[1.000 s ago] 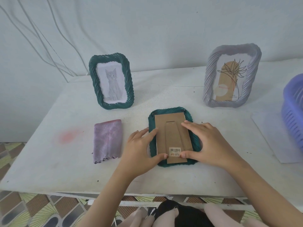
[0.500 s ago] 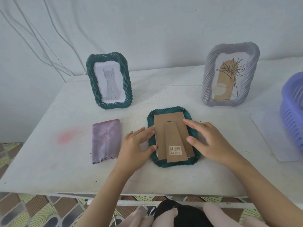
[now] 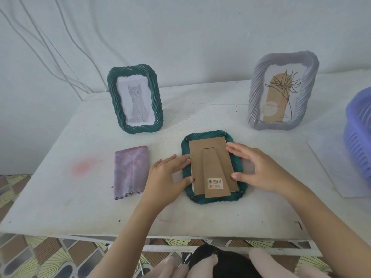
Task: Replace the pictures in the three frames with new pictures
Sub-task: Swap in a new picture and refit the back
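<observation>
Wall [image 3: 200, 33]: plain, pale grey-white, fills the upper half. Thin cables [image 3: 80, 95] run down it at left, converging near the table's far left corner.
Table [image 3: 60, 201]: white top, speckled and scuffed, set against the wall. Faint pink stain [image 3: 84, 167] on its left part.
White rail [image 3: 164, 247] below the near edge.
Floor [image 3: 40, 257]: tiles patterned in brown, yellow-green and grey.
Light: soft, even; shadows weak.

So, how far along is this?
Done: can't tell; the cat frame and grey frame stand with pictures in, old or new. In hand: left hand and right hand touch the cardboard back of the face-down green frame. Left: at least standing it up.
</observation>
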`<state>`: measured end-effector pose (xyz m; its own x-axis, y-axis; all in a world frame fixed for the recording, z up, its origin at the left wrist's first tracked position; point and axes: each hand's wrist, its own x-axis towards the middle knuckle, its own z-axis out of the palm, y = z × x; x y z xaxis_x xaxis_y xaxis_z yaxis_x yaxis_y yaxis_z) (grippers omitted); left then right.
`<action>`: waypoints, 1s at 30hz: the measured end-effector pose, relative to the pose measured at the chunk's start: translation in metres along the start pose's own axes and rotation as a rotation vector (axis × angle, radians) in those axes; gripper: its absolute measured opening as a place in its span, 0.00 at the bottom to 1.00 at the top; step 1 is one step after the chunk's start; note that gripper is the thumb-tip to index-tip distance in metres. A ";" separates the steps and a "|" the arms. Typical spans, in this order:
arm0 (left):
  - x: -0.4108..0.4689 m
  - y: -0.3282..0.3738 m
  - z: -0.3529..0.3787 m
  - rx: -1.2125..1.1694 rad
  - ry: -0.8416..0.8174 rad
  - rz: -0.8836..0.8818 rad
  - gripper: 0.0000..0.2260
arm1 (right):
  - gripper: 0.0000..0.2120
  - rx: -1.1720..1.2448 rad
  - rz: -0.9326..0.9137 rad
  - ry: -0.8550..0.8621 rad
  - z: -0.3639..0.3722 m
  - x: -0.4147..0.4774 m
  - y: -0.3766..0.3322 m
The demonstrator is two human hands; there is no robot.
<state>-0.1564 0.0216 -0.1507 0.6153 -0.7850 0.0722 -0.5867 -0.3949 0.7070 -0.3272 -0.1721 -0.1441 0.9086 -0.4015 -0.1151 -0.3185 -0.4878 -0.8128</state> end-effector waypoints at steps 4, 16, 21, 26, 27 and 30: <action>0.003 0.005 0.002 0.018 0.123 0.096 0.15 | 0.38 -0.024 0.003 0.005 -0.001 0.001 0.000; 0.029 0.012 0.008 0.160 -0.059 -0.094 0.38 | 0.20 -0.106 -0.036 0.151 -0.001 0.012 -0.010; 0.037 0.012 0.002 0.210 -0.195 -0.130 0.39 | 0.21 -0.284 -0.079 0.333 0.007 0.031 -0.009; 0.043 0.011 0.000 0.265 -0.273 -0.151 0.40 | 0.27 -0.468 -0.006 0.357 0.009 0.043 -0.004; 0.043 0.010 0.000 0.267 -0.279 -0.152 0.40 | 0.27 -0.484 0.010 0.333 0.008 0.044 -0.004; 0.045 0.009 -0.001 0.257 -0.290 -0.158 0.41 | 0.26 -0.501 0.039 0.256 0.005 0.046 -0.005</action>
<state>-0.1332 -0.0169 -0.1402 0.5557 -0.7929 -0.2502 -0.6321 -0.5983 0.4924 -0.2823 -0.1850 -0.1483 0.8187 -0.5717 0.0534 -0.4970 -0.7522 -0.4326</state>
